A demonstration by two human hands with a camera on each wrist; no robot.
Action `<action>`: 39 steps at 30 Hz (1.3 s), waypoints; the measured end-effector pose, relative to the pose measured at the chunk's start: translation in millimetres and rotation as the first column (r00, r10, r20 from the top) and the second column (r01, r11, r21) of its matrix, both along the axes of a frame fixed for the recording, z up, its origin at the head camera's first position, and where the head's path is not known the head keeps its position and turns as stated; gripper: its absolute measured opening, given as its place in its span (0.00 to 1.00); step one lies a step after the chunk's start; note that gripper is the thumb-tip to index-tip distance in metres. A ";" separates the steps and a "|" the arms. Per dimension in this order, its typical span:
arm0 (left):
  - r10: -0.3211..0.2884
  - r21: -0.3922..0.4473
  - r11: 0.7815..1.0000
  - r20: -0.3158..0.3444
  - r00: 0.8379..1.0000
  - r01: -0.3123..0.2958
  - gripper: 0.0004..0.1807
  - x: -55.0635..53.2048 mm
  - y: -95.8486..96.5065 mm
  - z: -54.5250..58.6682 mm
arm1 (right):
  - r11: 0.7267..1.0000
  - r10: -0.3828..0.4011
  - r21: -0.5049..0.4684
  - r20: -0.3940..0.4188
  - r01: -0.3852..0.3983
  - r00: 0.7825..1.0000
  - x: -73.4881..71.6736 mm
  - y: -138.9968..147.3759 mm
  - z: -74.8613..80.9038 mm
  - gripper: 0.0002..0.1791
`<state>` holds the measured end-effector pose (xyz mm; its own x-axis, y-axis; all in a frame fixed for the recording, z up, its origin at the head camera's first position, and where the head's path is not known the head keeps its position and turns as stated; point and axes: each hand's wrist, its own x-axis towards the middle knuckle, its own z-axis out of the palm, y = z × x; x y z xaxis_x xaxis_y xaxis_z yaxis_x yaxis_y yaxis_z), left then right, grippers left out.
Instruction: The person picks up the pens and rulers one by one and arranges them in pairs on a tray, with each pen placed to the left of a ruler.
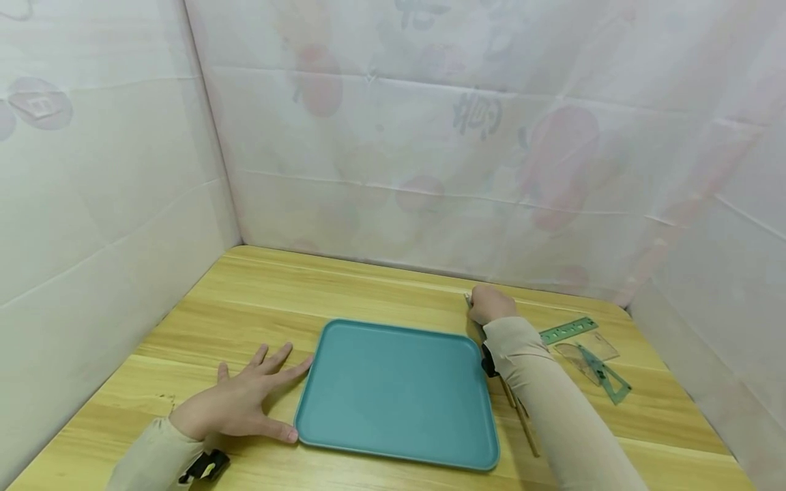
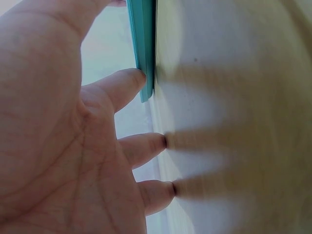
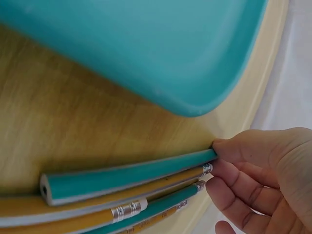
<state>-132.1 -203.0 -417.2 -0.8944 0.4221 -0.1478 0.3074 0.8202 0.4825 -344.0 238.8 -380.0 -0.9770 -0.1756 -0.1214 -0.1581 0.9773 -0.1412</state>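
Note:
A teal rectangular tray (image 1: 399, 392) lies flat on the wooden table. My left hand (image 1: 242, 402) spreads its fingers beside the tray's left edge; thumb and index finger touch the rim. Past the tray's right edge, my right hand (image 1: 493, 305) bends over the far ends of several pencils. In the right wrist view, its thumb and fingers pinch the end of a thick teal pencil (image 3: 126, 172). Alongside lie yellow pencils (image 3: 87, 218) with erasers and a thinner teal one (image 3: 161, 207). My right forearm partly hides the pencils in the head view.
Right of my right forearm lie a green ruler (image 1: 569, 330), a green set square (image 1: 614, 387) and clear plastic drawing pieces (image 1: 604, 346). White cloth walls (image 1: 417, 157) stand around the table's back and sides.

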 end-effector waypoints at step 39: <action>0.011 -0.005 1.000 0.023 1.000 -0.011 0.63 -4.2 2.9 -0.5 | 0.985 -0.011 -0.172 -0.051 0.002 0.999 -3.3 13.2 15.4 0.22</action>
